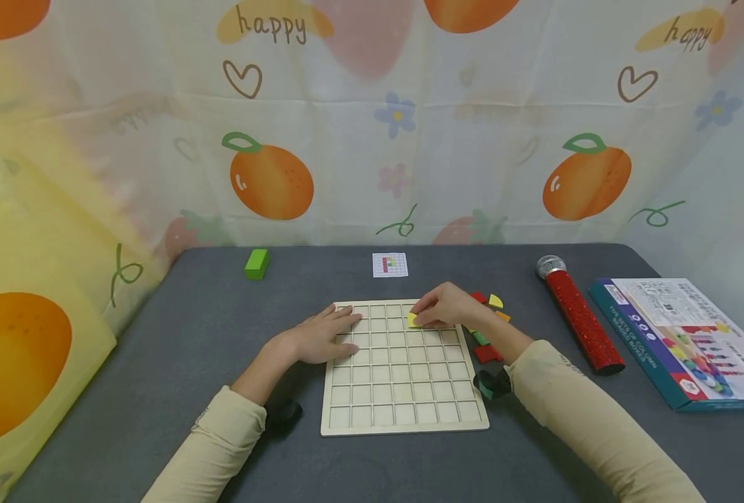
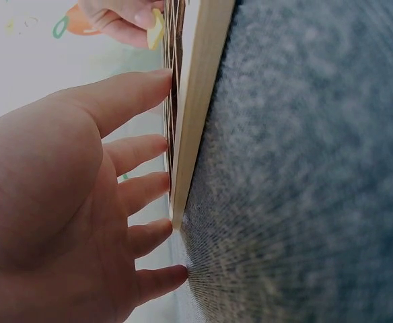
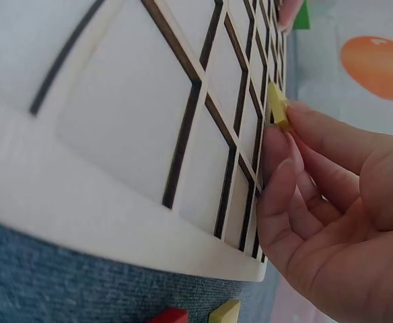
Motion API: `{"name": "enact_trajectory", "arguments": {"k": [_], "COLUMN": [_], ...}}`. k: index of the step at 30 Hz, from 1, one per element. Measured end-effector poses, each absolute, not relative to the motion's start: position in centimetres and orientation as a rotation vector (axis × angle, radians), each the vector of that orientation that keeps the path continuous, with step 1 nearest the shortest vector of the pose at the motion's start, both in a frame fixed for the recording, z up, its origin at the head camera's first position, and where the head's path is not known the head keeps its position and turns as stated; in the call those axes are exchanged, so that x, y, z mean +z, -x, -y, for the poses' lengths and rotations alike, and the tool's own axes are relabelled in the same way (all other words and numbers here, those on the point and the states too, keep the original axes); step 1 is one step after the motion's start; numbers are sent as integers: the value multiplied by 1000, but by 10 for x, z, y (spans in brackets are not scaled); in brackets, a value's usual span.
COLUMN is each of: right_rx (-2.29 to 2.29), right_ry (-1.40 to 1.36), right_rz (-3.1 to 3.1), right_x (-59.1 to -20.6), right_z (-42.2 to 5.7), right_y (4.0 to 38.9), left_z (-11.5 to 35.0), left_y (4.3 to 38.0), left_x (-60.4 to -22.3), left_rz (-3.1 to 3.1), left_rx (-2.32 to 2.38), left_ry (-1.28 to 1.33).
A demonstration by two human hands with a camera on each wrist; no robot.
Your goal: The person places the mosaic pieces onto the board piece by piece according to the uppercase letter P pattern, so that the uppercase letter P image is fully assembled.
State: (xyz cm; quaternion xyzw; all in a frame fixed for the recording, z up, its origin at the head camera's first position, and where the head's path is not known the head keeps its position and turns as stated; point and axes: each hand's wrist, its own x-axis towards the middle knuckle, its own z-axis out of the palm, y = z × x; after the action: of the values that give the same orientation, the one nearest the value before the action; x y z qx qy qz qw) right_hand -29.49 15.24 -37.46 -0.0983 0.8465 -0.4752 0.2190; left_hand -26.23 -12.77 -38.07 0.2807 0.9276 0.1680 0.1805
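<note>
Yellow piece (image 1: 412,321) is pinched by the right hand (image 1: 446,305) between thumb and fingers, over the far part of a gridded wooden board (image 1: 402,374). Left of that grip, the left hand (image 1: 320,337) rests at the board's edge, fingers spread. Loose red pieces (image 1: 487,354) lie right of the grip; a printed card (image 1: 390,265) lies beyond it.

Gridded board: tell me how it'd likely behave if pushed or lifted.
The gridded board looks stiff, its outer edges running straight in the head view. It is probably light for its size, since its pale, wood-like rim looks thin. Lying flat and wide, it would likely slide rather than tip, though the left hand on its edge could restrain it.
</note>
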Motion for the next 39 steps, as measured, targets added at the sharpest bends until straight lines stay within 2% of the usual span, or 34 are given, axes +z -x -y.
{"name": "enact_trajectory", "arguments": {"k": [27, 39], "right_rx": [-1311, -1517], "right_ry": [325, 273], "right_rz": [-2341, -2097], "right_x": [-374, -363], "right_z": [-154, -187], "right_y": [295, 302], "left_z": [126, 128], "left_y": [261, 262], "left_x": [-379, -380], "left_rz": [-2621, -2603], "left_rx": [460, 463], "left_ry": [-784, -797]}}
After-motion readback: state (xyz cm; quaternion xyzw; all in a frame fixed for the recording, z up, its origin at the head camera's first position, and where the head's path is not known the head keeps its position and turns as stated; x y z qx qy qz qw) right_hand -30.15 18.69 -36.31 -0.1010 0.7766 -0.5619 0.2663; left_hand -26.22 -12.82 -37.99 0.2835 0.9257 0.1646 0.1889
